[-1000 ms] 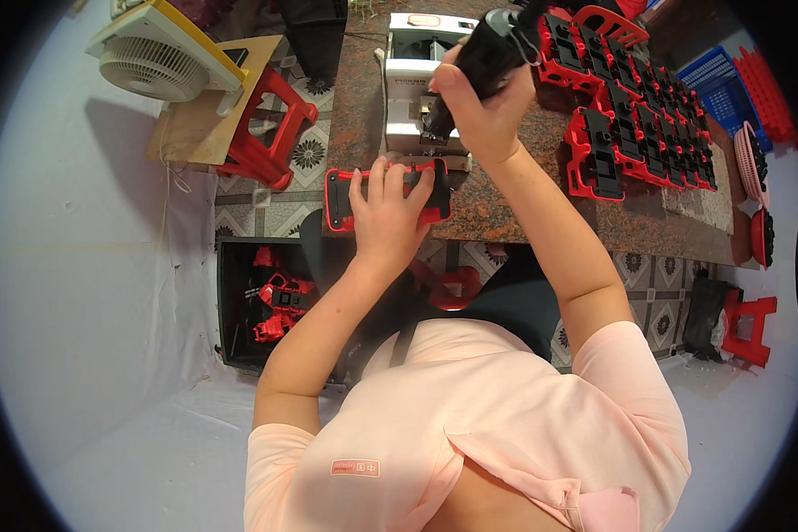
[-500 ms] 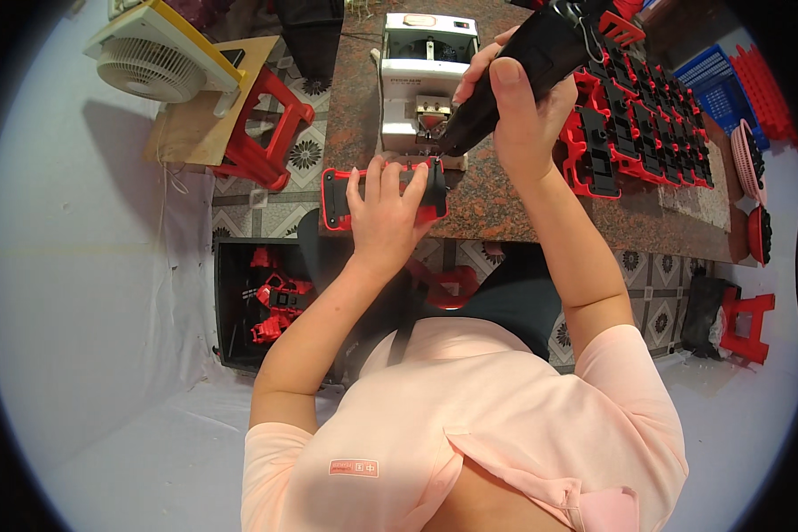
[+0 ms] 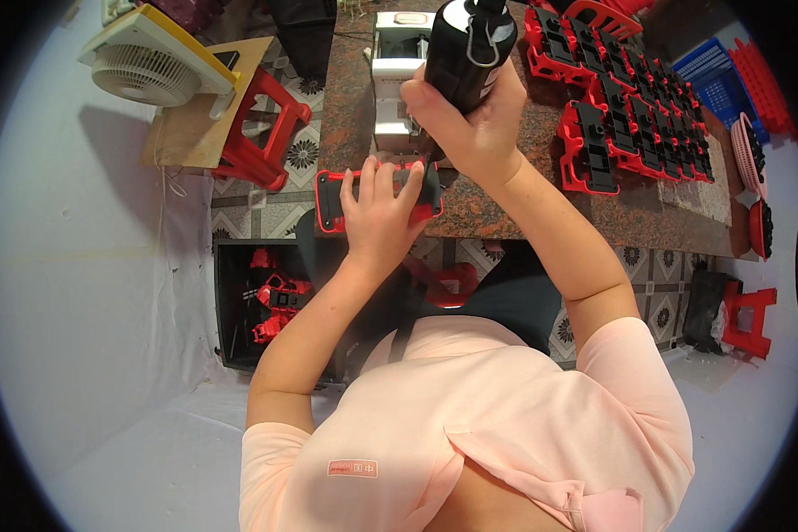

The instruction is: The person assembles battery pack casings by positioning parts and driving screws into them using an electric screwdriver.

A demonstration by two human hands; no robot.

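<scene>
My left hand (image 3: 379,211) lies over a red and black plastic housing (image 3: 332,197) near the front edge of the stone-topped table. Its fingers reach across the top and keep hold of the piece; the thumb is mostly out of sight. My right hand (image 3: 474,129) is wrapped round a black electric screwdriver (image 3: 457,62), held nearly upright. The driver's lower end comes down at the housing's far right corner; the very tip and any screw there are too small to make out. Right behind the housing stands a white machine (image 3: 401,66), partly covered by the driver and hand.
Rows of red and black housings (image 3: 625,124) fill the table's right side. A black bin (image 3: 230,306) with red parts sits below left. Further left, a white fan (image 3: 146,71) rests on a board over a red stool (image 3: 270,115). Blue and red baskets (image 3: 714,84) stand far right.
My right hand has swung the screwdriver from a slant to nearly upright, moving left over the housing's right corner. My left hand and the housing have barely shifted.
</scene>
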